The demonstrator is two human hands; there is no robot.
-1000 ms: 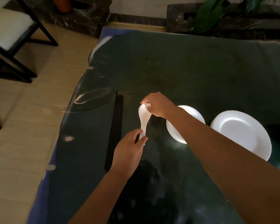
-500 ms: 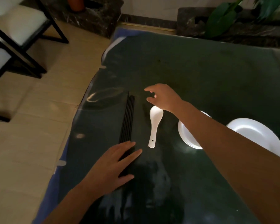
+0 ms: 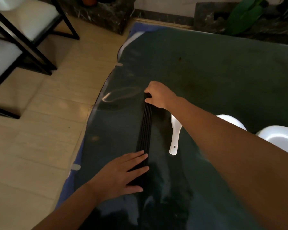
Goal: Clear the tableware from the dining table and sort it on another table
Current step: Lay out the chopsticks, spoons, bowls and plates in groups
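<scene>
A bundle of several black chopsticks [image 3: 145, 127] lies lengthwise on the dark glass-topped table [image 3: 206, 63], near its left edge. My left hand [image 3: 123, 173] rests flat on the near end of the bundle, fingers spread. My right hand [image 3: 158, 95] is curled around the far end, fingertips and thumb closed on the sticks. A white ceramic spoon [image 3: 175, 135] lies free on the table just right of the chopsticks, partly under my right forearm. Further right are a white bowl [image 3: 234, 122] and a white plate [image 3: 283, 138], both partly hidden by that arm.
The table's left edge drops to a beige tiled floor. Black-framed chairs with white seats [image 3: 23, 30] stand at the far left. A dark marble plinth [image 3: 98, 15] and a green plant [image 3: 244, 14] sit beyond the table's far edge.
Both hands let go of the white spoon, which now lies on the table. My right hand moved left to the chopsticks' far end and my left hand settled on their near end.
</scene>
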